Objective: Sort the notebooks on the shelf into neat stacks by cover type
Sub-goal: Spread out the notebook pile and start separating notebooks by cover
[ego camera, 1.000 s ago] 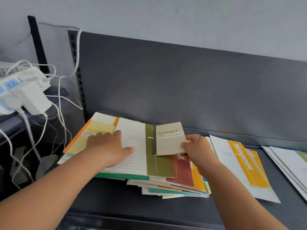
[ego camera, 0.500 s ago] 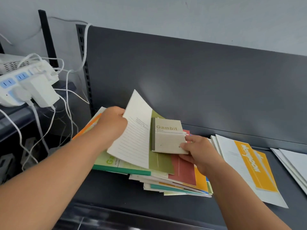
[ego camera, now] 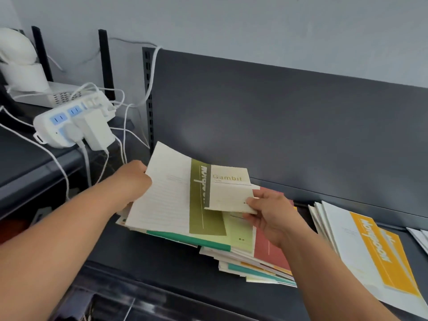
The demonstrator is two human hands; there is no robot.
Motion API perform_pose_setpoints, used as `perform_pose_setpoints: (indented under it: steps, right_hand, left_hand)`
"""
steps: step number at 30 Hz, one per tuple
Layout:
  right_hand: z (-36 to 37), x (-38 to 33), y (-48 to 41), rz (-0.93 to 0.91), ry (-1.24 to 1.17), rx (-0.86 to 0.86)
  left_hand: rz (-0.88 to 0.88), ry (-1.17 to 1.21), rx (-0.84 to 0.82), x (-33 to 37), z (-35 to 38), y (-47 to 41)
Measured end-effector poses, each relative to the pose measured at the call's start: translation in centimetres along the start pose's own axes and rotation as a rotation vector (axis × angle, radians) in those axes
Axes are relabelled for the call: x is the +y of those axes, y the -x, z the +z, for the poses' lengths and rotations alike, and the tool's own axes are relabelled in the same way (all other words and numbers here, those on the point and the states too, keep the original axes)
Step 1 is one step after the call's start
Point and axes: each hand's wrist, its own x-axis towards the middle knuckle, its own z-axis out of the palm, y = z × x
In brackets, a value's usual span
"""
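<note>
While left hand (ego camera: pixel 134 179) grips olive-striped notebook (ego camera: pixel 166 200), long axis runs toward back panel (ego camera: pixel 278 123).

pale grey wall (ego camera: pixel 254 19) | dark grey back panel (ego camera: pixel 301 126) | white power strip (ego camera: pixel 51 130) left

Likely a shop: slotted dark metal shelving (ego camera: pixel 289 126) holding stacked notebooks (ego camera: pixel 238 237)

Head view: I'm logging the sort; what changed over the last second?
The left hand, flat on the olive notebook before, now grips its left edge and has lifted that side off the pile. The right hand still pinches the Gambit notebook; pile and orange stack unmoved.
</note>
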Motion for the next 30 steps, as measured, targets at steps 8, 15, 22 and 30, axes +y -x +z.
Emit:
perform_pose_setpoints:
  steps: [8, 15, 22, 30]
  right_hand:
    - [0.9, 1.0, -0.2, -0.028, 0.275, 0.065]
    - [1.4, 1.1, 0.0, -0.049, 0.366, 0.076]
    - [1.4, 1.1, -0.1, -0.006, 0.322, 0.107]
    - [1.7, 0.5, 0.7, 0.042, 0.181, 0.138]
  left_hand:
    - [0.013, -0.001, 0.039, 0.3, 1.5, 0.5]
    - [-0.166, 0.326, -0.119, 0.4, 1.1, 0.2]
    - [-0.083, 0.371, -0.133, 1.0, 1.2, -0.2]
    - [0.021, 0.440, 0.052, 1.1, -1.4, -0.9]
